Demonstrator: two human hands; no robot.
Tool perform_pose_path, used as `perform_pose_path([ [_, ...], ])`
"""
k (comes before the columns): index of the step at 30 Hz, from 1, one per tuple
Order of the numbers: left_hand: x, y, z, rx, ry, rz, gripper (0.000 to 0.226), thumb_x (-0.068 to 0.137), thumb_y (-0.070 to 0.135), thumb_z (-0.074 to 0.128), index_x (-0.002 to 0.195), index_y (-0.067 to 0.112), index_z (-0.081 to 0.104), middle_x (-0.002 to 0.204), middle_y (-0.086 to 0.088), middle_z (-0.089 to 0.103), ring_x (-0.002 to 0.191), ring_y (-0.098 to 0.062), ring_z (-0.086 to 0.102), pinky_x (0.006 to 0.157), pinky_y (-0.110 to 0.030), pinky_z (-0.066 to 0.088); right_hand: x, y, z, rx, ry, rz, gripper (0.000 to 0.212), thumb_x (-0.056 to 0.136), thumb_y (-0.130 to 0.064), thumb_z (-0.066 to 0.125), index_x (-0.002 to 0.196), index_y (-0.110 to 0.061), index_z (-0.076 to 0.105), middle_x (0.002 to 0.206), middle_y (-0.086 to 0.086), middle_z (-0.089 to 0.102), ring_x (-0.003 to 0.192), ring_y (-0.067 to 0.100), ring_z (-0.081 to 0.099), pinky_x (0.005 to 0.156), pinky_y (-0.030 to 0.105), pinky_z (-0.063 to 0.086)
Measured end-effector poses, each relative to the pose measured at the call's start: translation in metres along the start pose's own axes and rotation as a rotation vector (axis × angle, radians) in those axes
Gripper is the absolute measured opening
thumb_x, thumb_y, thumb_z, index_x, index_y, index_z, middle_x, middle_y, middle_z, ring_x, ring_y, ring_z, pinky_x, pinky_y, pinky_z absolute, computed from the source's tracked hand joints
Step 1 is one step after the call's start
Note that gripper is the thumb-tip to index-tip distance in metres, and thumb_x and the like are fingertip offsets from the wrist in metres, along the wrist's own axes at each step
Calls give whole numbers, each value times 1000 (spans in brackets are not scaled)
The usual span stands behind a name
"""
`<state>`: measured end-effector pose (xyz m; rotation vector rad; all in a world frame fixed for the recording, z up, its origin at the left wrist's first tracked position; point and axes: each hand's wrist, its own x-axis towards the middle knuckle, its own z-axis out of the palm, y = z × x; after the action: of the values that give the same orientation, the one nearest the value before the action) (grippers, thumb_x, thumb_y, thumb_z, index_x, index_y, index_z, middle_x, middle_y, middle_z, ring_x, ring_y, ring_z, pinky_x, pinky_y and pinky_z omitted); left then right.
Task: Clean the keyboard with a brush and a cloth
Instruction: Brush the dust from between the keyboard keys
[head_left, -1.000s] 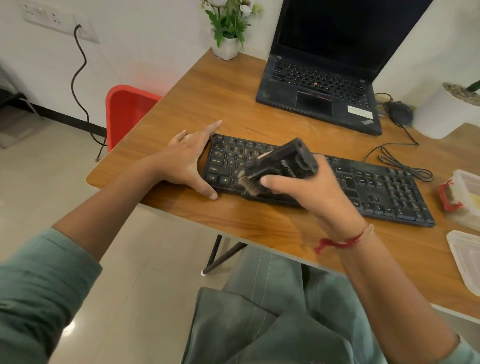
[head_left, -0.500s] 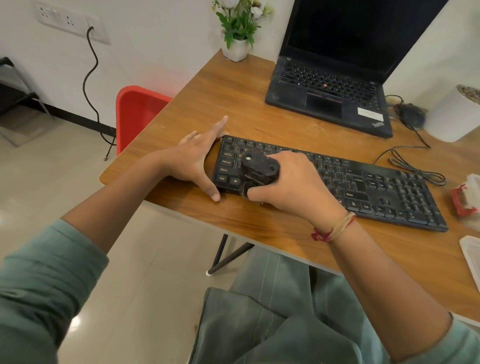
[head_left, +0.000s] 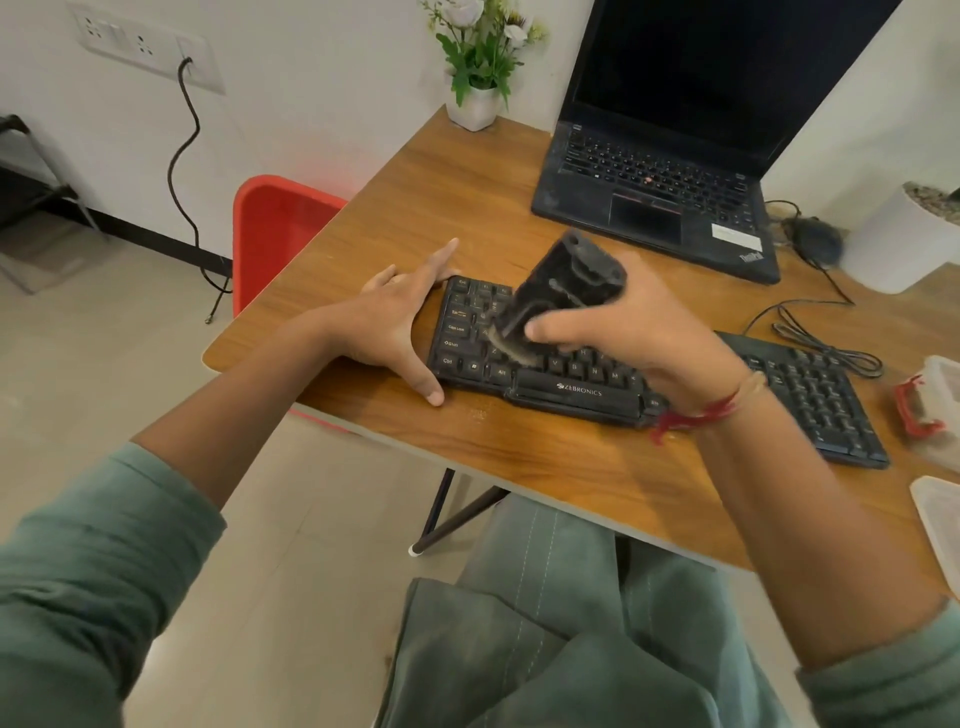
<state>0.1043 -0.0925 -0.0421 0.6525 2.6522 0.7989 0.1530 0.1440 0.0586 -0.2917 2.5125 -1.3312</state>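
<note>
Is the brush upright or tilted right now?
Tilted: the brush leans, bristles low on the keyboard's left keys, its top angled toward the laptop, in the right hand's grip.

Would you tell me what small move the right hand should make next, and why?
Probably sweep the brush rightward along the keyboard: its bristles sit on the left-end keys, the right hand grips it, and the left hand braces that end.

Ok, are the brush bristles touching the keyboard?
Touching. In the head view the bristles of the brush bend against keys on the keyboard.
</note>
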Motion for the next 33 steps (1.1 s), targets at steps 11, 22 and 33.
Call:
perform_pose_path([
  [11,1,0,0,-13,-7,-6,158,34,75,77,146,38,-28,161,4,15,148,-14,7,119,-38,-13,4,6,50,-531,84,-108,29,67,-33,74,59,-22,49,60,-9,52,56,8,48,53,25,35],
  [22,-1,2,0,-17,-1,7,156,35,74,76,147,36,-27,162,3,13,148,-13,7,118,-35,-13,5,14,15,-272,196,36,25,69,-23,78,74,-4,63,69,5,64,64,20,61,55,29,47],
  [33,1,-2,3,3,24,29,153,40,77,74,147,35,-26,161,5,17,148,-14,10,120,-40,-9,7,2,39,297,-84,126,24,73,-8,76,89,-20,63,87,1,72,79,12,70,58,21,55],
])
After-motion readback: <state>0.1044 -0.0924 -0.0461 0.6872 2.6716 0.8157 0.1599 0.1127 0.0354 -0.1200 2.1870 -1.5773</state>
